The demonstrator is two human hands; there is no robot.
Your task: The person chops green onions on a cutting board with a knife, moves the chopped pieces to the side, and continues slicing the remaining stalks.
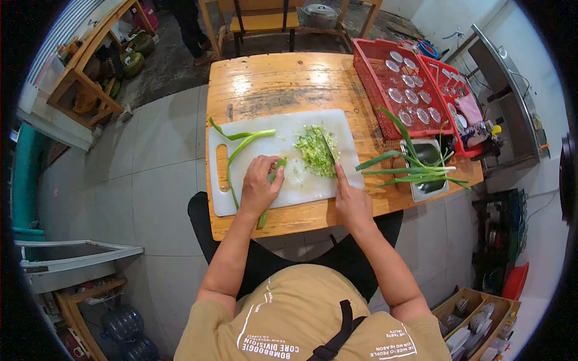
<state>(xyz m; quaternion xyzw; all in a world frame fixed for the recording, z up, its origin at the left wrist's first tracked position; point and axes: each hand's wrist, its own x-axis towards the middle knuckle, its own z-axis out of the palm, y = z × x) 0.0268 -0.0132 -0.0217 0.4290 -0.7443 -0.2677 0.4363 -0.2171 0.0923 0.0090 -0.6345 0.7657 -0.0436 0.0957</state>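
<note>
My left hand (263, 182) is closed around a piece of green onion (263, 218), whose green end hangs past the near edge of the board. In my right hand (353, 204) is a knife (329, 146), its blade resting over the pile of chopped green onion (315, 153). Both hands are at the white cutting board (301, 120), which lies on the wooden table. At the board's left lies another green onion stalk (250, 137), bent, with a long leaf running down toward me. The knife handle is mostly hidden in my right hand.
Right of the board, whole green onions (418, 171) lie across a metal container (429, 191). Behind them stands a red basket (376, 90) with several glasses, beside a second red basket (430, 65). A wooden chair (265, 24) is beyond the table (277, 78); a person's legs (191, 30) show behind.
</note>
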